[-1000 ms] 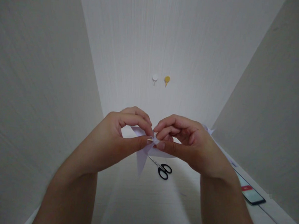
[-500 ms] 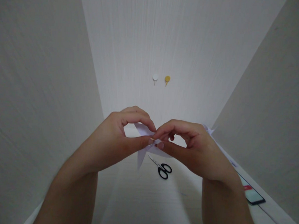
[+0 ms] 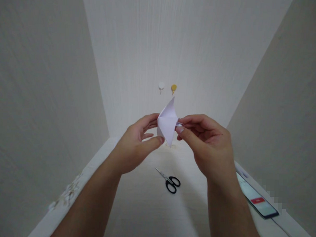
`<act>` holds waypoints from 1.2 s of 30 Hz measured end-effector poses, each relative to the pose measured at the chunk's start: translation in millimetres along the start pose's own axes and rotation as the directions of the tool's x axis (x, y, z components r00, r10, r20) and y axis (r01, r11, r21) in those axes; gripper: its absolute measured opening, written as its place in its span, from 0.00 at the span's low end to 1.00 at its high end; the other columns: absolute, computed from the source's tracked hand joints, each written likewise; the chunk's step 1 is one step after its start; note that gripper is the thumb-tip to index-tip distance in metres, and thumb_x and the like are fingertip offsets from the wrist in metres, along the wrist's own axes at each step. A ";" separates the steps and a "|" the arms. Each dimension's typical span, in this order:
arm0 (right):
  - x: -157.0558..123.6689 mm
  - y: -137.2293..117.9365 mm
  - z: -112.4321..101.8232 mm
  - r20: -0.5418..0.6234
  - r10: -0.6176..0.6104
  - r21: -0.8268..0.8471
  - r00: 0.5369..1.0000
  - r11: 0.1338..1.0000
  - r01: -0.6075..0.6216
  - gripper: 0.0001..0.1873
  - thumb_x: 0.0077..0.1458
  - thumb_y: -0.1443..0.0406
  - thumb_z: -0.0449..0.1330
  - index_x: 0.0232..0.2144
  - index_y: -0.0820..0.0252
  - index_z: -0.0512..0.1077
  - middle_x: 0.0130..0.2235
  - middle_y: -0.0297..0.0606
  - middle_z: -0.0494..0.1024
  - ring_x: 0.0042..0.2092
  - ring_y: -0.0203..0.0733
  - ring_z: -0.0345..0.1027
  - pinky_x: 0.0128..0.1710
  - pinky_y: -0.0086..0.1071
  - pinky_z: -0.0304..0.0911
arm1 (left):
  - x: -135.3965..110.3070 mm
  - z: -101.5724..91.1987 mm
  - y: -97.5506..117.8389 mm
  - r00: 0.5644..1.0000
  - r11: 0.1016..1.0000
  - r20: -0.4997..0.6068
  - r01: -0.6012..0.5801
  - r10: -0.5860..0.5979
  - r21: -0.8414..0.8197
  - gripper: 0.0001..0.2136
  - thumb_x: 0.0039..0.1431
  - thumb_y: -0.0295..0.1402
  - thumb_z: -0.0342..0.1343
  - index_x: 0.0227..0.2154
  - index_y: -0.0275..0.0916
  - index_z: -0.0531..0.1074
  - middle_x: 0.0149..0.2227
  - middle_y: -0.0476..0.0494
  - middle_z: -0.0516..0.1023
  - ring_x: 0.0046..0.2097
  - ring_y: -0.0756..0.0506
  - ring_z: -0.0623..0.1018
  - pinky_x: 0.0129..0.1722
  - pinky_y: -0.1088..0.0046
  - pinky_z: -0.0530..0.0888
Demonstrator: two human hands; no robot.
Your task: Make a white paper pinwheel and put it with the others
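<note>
A folded white paper shape (image 3: 167, 122) with pointed tips is held up above the table, between both hands. My left hand (image 3: 140, 140) supports its left side, thumb at the lower edge and fingers behind. With thumb and fingertips, my right hand (image 3: 203, 138) pinches a small narrow part sticking out on the paper's right. Black-handled scissors (image 3: 171, 182) lie on the table below, blades pointing up and left, touched by neither hand.
Along the right wall lies a phone (image 3: 258, 198) with a lit screen and a cable. Small pale scraps (image 3: 67, 195) sit by the left wall. A white hook (image 3: 161, 86) and a yellow hook (image 3: 173, 87) are on the back wall. Walls enclose the white table (image 3: 148, 216) on three sides.
Both hands have moved apart from their close pinch. The folded paper has been raised and turned, so its pointed, faceted side now shows. The scissors have stayed in place.
</note>
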State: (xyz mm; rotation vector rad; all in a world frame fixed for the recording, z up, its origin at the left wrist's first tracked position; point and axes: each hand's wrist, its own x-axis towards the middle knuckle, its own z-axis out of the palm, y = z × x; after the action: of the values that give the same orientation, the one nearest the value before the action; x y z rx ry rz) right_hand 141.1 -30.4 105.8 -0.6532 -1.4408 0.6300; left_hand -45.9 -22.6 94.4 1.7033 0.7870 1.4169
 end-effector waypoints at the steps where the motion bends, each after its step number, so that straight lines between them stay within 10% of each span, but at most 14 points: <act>1: -0.1 0.2 0.8 -0.021 -0.006 -0.020 1.000 1.000 0.006 0.06 0.54 0.68 0.73 0.36 0.56 0.82 0.35 0.34 0.84 0.34 0.38 0.74 0.35 0.34 0.71 | -0.3 5.4 -0.8 1.000 0.999 0.024 -0.001 0.000 0.033 0.24 0.59 0.34 0.67 0.59 0.42 0.75 0.61 0.36 0.79 0.64 0.33 0.76 0.62 0.52 0.72; 19: -2.0 -4.9 3.0 -0.072 -0.138 -0.449 0.988 0.889 0.091 0.06 0.56 0.69 0.67 0.34 0.56 0.84 0.32 0.35 0.85 0.30 0.39 0.74 0.31 0.33 0.67 | -1.3 18.9 -1.5 0.996 0.967 -0.003 -0.090 0.093 0.238 0.18 0.73 0.37 0.53 0.61 0.41 0.76 0.58 0.41 0.81 0.59 0.40 0.77 0.59 0.64 0.73; 36: -3.0 -0.8 -3.0 0.166 -0.197 -0.551 0.966 0.794 0.257 0.12 0.60 0.73 0.61 0.37 0.57 0.84 0.37 0.37 0.84 0.36 0.41 0.76 0.39 0.36 0.70 | -0.3 15.9 6.7 0.983 0.990 0.176 0.035 -0.060 0.138 0.14 0.69 0.40 0.56 0.51 0.41 0.79 0.49 0.42 0.84 0.51 0.40 0.80 0.52 0.65 0.76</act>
State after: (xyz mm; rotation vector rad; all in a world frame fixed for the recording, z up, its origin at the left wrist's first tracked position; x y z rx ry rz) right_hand 144.0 -33.2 104.3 -0.9007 -1.7897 0.0217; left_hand -30.5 -29.0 98.6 1.8729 0.8321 1.1805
